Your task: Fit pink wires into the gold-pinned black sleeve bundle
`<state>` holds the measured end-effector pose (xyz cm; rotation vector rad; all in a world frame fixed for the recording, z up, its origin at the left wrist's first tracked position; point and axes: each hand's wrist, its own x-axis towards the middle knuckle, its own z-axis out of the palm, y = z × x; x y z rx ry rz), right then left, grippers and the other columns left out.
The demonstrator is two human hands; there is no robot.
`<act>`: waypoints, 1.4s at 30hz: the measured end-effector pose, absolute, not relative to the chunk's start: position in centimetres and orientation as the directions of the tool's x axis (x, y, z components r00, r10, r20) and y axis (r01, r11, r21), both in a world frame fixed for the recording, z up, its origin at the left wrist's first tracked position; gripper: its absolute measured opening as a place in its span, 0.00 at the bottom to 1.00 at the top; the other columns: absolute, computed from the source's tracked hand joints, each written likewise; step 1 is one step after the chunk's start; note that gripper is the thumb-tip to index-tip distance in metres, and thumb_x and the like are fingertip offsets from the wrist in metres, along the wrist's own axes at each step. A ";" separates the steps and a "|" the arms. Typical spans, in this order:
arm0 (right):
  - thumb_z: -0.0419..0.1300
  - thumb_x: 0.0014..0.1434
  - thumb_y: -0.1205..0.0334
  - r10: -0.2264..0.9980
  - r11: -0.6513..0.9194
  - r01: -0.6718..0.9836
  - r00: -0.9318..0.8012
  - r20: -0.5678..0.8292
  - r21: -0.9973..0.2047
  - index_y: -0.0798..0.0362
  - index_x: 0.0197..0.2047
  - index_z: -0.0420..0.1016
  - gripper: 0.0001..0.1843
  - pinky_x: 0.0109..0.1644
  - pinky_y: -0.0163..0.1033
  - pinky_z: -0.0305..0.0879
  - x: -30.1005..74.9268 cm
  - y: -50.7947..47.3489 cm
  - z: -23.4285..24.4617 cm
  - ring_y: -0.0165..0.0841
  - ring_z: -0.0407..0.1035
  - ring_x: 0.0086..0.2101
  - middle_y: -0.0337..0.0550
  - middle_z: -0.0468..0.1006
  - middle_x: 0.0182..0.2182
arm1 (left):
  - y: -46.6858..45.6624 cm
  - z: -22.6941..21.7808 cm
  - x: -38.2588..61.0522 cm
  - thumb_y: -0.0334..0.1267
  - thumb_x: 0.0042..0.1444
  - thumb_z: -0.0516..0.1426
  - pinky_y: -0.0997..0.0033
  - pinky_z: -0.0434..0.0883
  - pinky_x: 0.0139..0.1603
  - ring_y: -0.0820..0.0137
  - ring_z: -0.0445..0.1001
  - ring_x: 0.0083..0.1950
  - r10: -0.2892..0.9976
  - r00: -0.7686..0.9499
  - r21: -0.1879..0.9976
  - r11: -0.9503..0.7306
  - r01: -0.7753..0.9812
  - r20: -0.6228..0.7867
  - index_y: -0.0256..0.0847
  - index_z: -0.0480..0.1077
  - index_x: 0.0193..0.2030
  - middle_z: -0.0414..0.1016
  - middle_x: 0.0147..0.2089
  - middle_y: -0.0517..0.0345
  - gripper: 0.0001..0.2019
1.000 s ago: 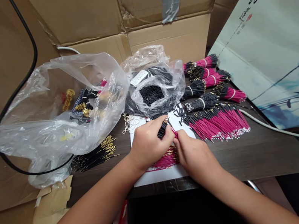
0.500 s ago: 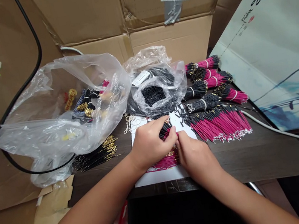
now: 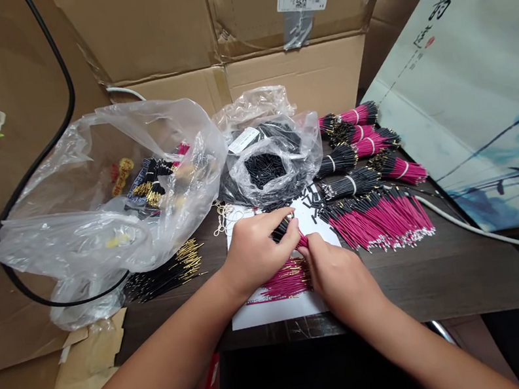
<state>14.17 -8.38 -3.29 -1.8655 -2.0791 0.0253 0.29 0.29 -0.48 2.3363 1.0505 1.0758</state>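
My left hand (image 3: 255, 250) is closed round a small bunch of pink wires with black sleeves (image 3: 288, 232), held above a white sheet (image 3: 278, 307). My right hand (image 3: 338, 274) pinches at the end of that bunch, its fingertips touching my left fingers. Under both hands lies a loose pile of pink wires (image 3: 286, 279) on the sheet. Short black sleeve pieces (image 3: 313, 202) are scattered at the sheet's far edge.
A spread of pink wires with black tips (image 3: 383, 217) lies to the right, banded bundles (image 3: 356, 151) behind it. A clear bag of black sleeves (image 3: 269, 163) and a bigger clear bag (image 3: 105, 194) sit behind. Gold-tipped black wires (image 3: 168, 276) lie left. Cardboard boxes (image 3: 211, 23) surround the dark table (image 3: 452, 275).
Both hands stayed pressed together on the bunch, with small finger movements. The camera shifted slightly, so the scene sits a little lower in the picture.
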 end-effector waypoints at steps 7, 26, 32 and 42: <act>0.42 0.67 0.66 0.967 0.151 0.974 -0.111 0.228 -0.169 0.53 0.34 0.62 0.12 0.27 0.38 0.46 14.4 -8.4 -2.3 0.32 0.65 0.22 0.41 0.71 0.23 | 0.2 -0.3 0.4 0.38 0.53 0.59 0.69 0.75 0.44 0.68 0.79 0.39 0.756 0.456 0.605 -0.652 0.458 0.470 0.39 0.75 0.44 0.81 0.41 0.57 0.12; 0.46 0.61 0.72 0.882 0.264 0.938 -0.329 0.336 0.226 0.53 0.29 0.64 0.12 0.26 0.39 0.42 16.3 -7.6 -0.7 0.32 0.60 0.21 0.42 0.68 0.21 | -0.2 0.0 0.5 0.34 0.52 0.58 0.71 0.74 0.39 0.70 0.77 0.37 0.802 0.427 0.687 -0.587 0.429 0.418 0.39 0.73 0.41 0.79 0.37 0.57 0.09; 0.46 0.62 0.71 0.838 0.299 0.890 -0.417 0.352 0.344 0.52 0.28 0.63 0.12 0.25 0.39 0.39 17.5 -7.1 0.1 0.30 0.58 0.21 0.41 0.66 0.20 | -0.4 -0.2 0.6 0.36 0.52 0.59 0.70 0.75 0.43 0.69 0.78 0.39 0.834 0.420 0.742 -0.527 0.415 0.357 0.39 0.72 0.42 0.79 0.38 0.57 0.09; 0.51 0.59 0.71 0.768 0.340 0.774 -0.556 0.318 0.534 0.52 0.31 0.60 0.06 0.25 0.39 0.39 18.3 -6.3 1.8 0.32 0.60 0.20 0.37 0.63 0.21 | -0.7 -0.1 0.6 0.32 0.54 0.57 0.68 0.77 0.45 0.68 0.79 0.40 0.876 0.351 0.816 -0.453 0.359 0.331 0.39 0.71 0.38 0.79 0.40 0.57 0.05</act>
